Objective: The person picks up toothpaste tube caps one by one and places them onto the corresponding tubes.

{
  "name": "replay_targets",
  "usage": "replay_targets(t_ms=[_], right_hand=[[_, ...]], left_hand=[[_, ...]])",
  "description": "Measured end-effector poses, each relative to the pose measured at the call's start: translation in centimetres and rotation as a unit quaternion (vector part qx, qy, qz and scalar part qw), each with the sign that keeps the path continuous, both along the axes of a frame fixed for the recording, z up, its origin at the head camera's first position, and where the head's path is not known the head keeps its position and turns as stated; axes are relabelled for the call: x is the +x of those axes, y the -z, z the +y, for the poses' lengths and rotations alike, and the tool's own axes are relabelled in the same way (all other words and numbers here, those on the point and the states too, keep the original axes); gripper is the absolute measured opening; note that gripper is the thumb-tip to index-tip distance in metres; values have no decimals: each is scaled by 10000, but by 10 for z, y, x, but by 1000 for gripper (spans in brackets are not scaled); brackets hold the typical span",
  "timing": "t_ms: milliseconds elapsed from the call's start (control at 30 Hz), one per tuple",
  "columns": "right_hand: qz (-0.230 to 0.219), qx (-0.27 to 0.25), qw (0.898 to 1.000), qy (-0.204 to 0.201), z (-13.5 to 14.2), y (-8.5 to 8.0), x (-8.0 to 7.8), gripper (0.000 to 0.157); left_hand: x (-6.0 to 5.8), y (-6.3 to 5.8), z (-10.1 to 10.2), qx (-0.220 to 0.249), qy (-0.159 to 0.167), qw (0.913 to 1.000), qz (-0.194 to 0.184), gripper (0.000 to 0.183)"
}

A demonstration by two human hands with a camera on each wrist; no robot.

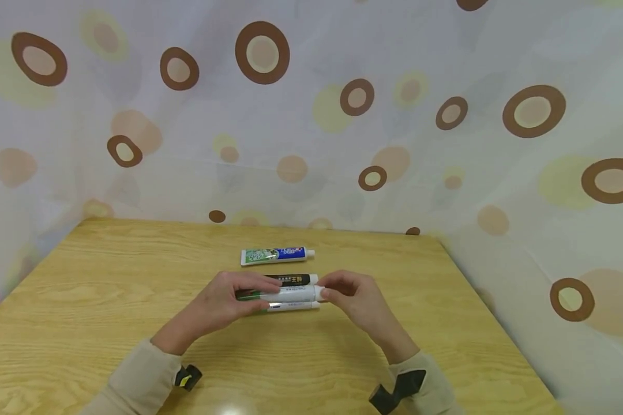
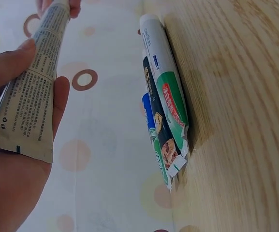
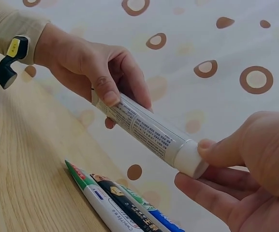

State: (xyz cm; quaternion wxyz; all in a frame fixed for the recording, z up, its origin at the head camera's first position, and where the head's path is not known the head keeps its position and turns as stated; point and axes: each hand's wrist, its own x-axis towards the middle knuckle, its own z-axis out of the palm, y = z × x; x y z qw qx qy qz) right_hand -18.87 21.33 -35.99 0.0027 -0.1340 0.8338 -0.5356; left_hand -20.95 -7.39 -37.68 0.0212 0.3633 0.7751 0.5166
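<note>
My left hand grips a white toothpaste tube around its body, holding it above the table. The thumb and fingers of my right hand pinch the tube's white cap at the other end. Small print covers the side of the held tube seen in the right wrist view. Below it, a white-and-green toothpaste tube and a black toothpaste tube lie side by side on the table. Farther back lies a blue-and-green toothpaste tube, its cap pointing right.
The wooden table carries the tubes near its middle. Patterned white cloth with brown rings hangs behind the table and along its sides.
</note>
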Motion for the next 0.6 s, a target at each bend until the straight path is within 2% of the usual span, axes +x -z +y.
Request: replay_targets(t_ms=[300, 400, 600], right_hand=[[-3, 191, 9996, -185, 1, 3, -3, 12], [-12, 311, 9992, -264, 3, 5, -4, 11], [-193, 419, 9974, -546, 7, 9, -6, 11]], left_hand=[[0, 1, 3, -404, -136, 9956, 838, 31], [-2, 3, 4, -503, -82, 9945, 914, 32], [-3, 7, 5, -727, 115, 9943, 769, 34]])
